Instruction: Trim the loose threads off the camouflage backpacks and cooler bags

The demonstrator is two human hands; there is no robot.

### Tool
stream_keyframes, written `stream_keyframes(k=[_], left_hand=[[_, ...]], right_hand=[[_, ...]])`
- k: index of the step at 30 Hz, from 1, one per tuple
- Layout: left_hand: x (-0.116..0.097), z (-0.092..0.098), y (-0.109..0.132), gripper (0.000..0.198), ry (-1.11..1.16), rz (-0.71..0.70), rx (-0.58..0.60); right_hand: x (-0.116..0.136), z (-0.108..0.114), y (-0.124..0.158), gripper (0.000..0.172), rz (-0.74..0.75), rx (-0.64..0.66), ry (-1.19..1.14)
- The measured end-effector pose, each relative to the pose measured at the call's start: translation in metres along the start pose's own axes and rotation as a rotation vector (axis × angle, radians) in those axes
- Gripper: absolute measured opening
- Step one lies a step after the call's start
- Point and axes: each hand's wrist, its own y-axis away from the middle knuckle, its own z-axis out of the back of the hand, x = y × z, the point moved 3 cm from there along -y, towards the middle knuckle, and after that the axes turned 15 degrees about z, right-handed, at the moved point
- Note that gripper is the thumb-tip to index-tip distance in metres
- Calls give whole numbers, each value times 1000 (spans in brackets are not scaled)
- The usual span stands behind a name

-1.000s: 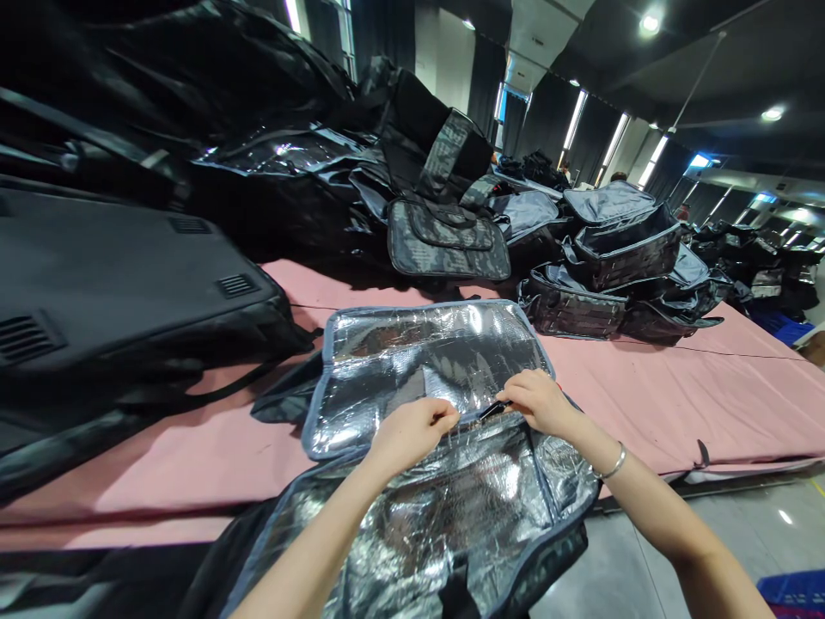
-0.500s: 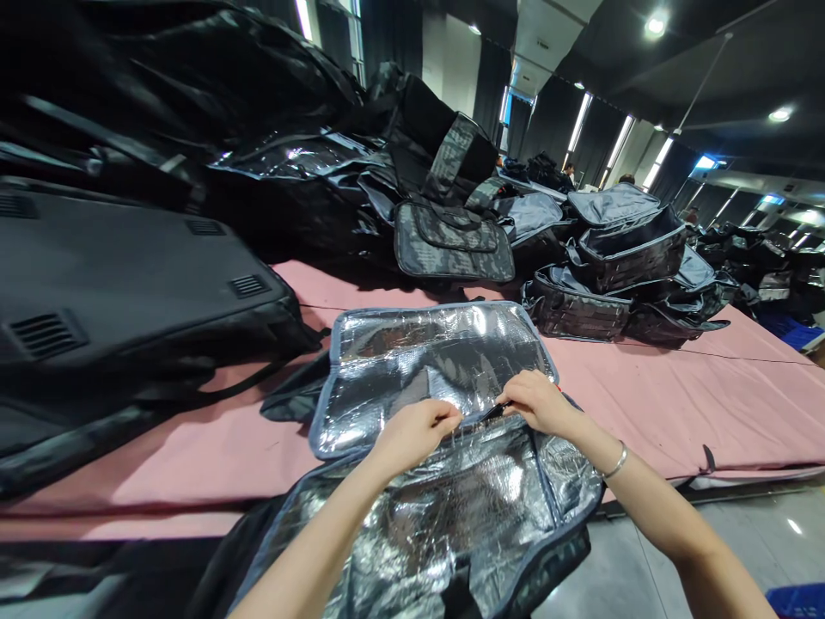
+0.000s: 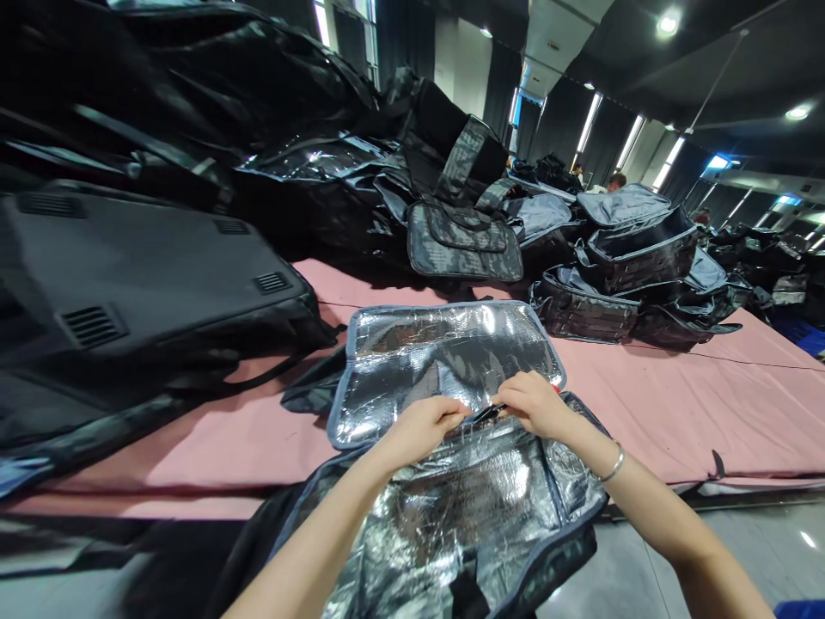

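An open insulated bag (image 3: 451, 507) with silver foil lining lies on the pink table (image 3: 676, 404), its lid (image 3: 444, 352) flipped back and flat. My left hand (image 3: 422, 427) pinches the foil lining at the fold between lid and body. My right hand (image 3: 534, 402) is closed on a small black tool (image 3: 485, 415) whose tip points at my left fingers. A thin bracelet (image 3: 612, 466) sits on my right wrist. The hands are a few centimetres apart, both over the bag's hinge line.
Heaps of black and camouflage bags (image 3: 464, 241) fill the left and back of the table. More stacked open bags (image 3: 632, 275) lie at the right rear. A black padded bag (image 3: 148, 284) lies close on the left. Grey floor (image 3: 644, 567) runs along the table's near right edge.
The view has drifted slightly, shifting everything to the right. My hands stay at the bag's fold, a little closer together than before.
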Motion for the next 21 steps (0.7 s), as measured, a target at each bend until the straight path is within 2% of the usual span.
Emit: stream_keyframes(k=[5,14,21], left_hand=[[5,1,-4,31,30,-3,46],[10,-2,-9,24,99,10,78],[10,1,-8,22,144,-6,145]], right_hand=[[8,-7,-4,14,-32,16,8],[22,-24,1,15,-151,-87,30],[29,-38,0,16,-201,-141,54]])
